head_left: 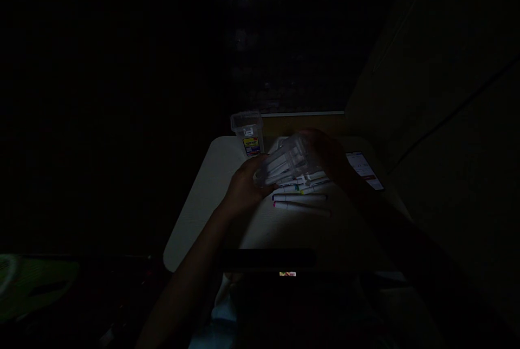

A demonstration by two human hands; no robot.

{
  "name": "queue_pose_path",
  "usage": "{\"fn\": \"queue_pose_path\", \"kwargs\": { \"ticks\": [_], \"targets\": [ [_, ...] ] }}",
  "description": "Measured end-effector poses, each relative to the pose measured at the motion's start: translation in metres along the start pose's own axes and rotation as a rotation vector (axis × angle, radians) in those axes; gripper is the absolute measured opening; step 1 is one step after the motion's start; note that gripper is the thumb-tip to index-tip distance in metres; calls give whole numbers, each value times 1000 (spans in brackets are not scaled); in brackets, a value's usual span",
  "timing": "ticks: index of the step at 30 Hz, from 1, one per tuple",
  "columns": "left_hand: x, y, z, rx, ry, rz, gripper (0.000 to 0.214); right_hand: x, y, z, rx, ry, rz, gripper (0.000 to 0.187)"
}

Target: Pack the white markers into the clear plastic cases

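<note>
Tilted over the table is a clear plastic container [278, 163] with several white-barrelled markers inside. My left hand [247, 182] is closed around its lower left end. At its upper right end, my right hand [323, 149] bends over the rim and grips it; deep shadow hides most of those fingers. Beneath the container, more markers lie in a loose group. Closer to me, a dark-capped marker [299, 197] and a pink-ended marker [301, 208] rest on the tabletop.
The room is very dark. A second clear plastic container [247, 127] with a yellow label stands at the back left of the white table [199, 197]. A phone [364, 170] with a lit screen lies at the right. A wall rises beyond it.
</note>
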State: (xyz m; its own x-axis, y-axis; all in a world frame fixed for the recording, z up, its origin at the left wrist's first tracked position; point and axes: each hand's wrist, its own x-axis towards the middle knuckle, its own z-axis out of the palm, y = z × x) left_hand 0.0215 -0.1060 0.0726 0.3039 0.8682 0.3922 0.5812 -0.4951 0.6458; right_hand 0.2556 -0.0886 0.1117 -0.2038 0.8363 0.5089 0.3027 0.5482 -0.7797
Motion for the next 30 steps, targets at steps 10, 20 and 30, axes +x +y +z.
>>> {"fn": "queue_pose_path", "kwargs": {
  "ticks": [10, 20, 30],
  "targets": [
    [1, -10, -8, -90, -64, -61, 72, -4, 2, -11, -206, -254, -67, 86],
    [1, -14, -15, -72, -114, -14, 70, 0, 0, -25, -128, -294, 110, 88],
    [-5, -12, -17, -187, -215, 24, 69, 13, 21, -32, 98, -51, 243, 53]
  ]
}}
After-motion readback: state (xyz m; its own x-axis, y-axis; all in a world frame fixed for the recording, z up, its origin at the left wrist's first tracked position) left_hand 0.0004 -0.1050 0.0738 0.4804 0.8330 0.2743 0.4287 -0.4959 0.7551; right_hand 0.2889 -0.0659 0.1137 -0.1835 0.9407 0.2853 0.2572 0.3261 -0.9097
